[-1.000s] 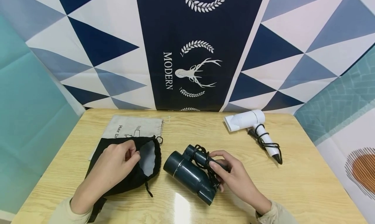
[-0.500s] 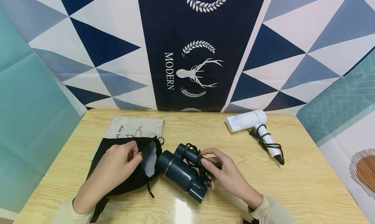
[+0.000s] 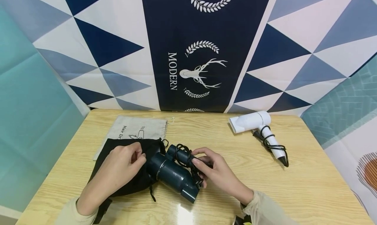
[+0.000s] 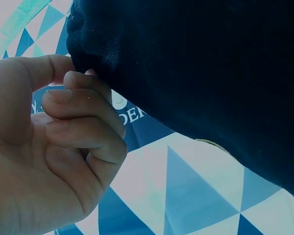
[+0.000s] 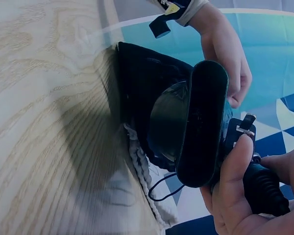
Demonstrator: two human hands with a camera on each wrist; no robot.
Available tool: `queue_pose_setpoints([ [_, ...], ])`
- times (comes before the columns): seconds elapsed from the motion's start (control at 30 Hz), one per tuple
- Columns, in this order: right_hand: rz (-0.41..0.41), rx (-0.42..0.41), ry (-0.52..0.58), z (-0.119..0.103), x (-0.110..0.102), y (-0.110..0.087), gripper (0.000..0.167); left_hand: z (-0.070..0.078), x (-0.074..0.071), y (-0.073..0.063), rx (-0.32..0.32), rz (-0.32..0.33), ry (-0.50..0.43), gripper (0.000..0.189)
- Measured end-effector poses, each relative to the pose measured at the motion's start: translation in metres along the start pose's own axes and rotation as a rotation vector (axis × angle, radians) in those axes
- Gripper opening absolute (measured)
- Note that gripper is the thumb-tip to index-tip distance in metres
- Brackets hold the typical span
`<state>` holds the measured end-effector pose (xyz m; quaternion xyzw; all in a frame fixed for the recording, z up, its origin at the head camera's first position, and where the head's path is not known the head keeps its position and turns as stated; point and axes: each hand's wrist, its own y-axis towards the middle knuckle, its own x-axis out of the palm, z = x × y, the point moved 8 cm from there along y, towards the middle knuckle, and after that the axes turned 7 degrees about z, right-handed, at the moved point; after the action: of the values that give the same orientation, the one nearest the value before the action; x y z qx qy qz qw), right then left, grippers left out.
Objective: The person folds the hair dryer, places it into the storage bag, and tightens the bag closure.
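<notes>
My right hand [image 3: 216,169] grips the handle of a dark green hair dryer [image 3: 173,174], whose black cord is wound round the handle. The dryer's rear end sits inside the mouth of a black drawstring bag [image 3: 132,182], while its flat nozzle points toward the front right. With curled fingers my left hand [image 3: 120,163] pinches the edge of the bag's opening; in the left wrist view, thumb and fingertips meet at the black cloth [image 4: 186,63]. Seen from the right wrist, the nozzle [image 5: 206,122] faces the camera and the plug [image 5: 242,132] shows beside my fingers.
Behind the black bag lies a light grey cloth bag [image 3: 117,123] printed with a hair dryer, partly covered. A white hair dryer [image 3: 250,122] with a black cord rests at the back right of the wooden table [image 3: 279,192]. A patterned backdrop [image 3: 206,32] rises behind the table.
My right hand has moved the dark green dryer leftward, from beside the black bag into its mouth. The left hand stays at the bag's edge.
</notes>
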<state>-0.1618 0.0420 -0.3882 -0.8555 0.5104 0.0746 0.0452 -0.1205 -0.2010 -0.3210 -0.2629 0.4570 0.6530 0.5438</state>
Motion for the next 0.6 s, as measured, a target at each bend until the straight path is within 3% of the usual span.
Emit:
queue_pose_setpoints([
  [0.6,-0.029,-0.03,-0.013,-0.006,0.018,0.011,0.028,0.002,0.004,-0.001,-0.01,-0.017,-0.001,0.021],
])
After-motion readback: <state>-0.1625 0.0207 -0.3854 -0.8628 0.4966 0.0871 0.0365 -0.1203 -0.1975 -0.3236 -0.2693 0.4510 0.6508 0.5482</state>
